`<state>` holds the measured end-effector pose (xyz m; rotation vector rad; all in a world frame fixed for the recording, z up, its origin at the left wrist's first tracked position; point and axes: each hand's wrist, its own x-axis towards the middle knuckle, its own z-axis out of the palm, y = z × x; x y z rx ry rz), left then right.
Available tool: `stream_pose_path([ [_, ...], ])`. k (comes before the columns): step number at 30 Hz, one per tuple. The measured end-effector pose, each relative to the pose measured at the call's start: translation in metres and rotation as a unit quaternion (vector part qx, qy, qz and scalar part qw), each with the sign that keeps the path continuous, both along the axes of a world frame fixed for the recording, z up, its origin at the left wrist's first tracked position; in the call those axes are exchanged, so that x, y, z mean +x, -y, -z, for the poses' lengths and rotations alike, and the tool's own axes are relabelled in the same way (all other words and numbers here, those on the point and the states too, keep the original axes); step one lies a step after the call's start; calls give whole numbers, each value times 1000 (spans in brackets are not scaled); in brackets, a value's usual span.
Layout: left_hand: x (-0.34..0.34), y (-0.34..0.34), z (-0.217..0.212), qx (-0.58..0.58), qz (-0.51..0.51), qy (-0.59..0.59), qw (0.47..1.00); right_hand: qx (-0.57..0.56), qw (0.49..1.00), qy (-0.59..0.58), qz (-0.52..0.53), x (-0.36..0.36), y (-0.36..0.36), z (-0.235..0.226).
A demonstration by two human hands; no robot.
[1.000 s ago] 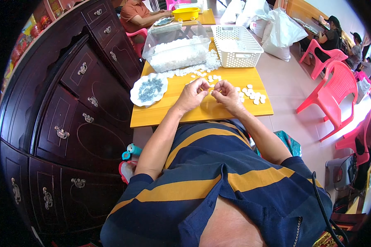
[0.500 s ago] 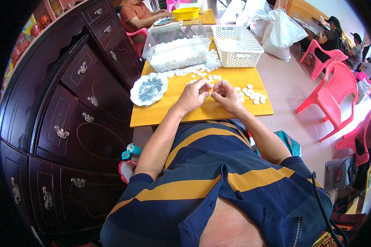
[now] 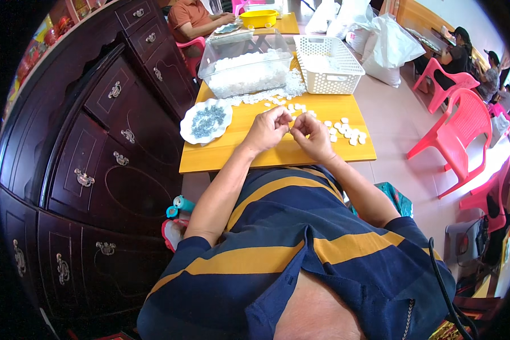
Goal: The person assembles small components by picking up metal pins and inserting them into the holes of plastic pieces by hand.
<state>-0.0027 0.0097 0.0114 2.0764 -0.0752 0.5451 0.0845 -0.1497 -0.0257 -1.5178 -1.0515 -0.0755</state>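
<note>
Over the near half of a yellow wooden table (image 3: 221,160), my left hand (image 3: 266,131) and my right hand (image 3: 314,136) meet fingertip to fingertip. Both are closed in a pinch; whatever they hold is too small to make out. Small white pieces (image 3: 345,131) lie scattered to the right of my right hand, with more (image 3: 292,107) just beyond the fingers. Left of my left hand stands a white scalloped dish (image 3: 188,129) with a heap of small grey-blue parts (image 3: 207,121) in it.
A clear plastic bin (image 3: 243,82) full of white pieces and a white perforated basket (image 3: 331,84) stand at the table's far side. Dark wooden cabinets (image 3: 96,141) line the left. Red plastic chairs (image 3: 462,127) and white sacks (image 3: 382,54) are on the right. Another person (image 3: 192,20) sits beyond.
My hands stay nearly in place, pinched together, with only a slight shift of the fingers. The whole view has moved a little.
</note>
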Motion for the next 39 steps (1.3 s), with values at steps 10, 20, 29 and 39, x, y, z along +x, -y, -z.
stream_pose_path([
  [10, 0, -21, 5, -110, 35, -108, 987, 8, 992, -116, -41, 6, -4, 8],
  [20, 1, -73, 35, 204, -237, -74, 947, 53, 976, -202, -58, 17, -3, 14],
  [29, 0, -72, 47, 199, -230, -53, 951, 23, 980, -193, -47, 16, -2, 13],
  [39, 0, -71, 48, 198, -233, -61, 950, 22, 976, -207, -67, 16, -1, 14],
])
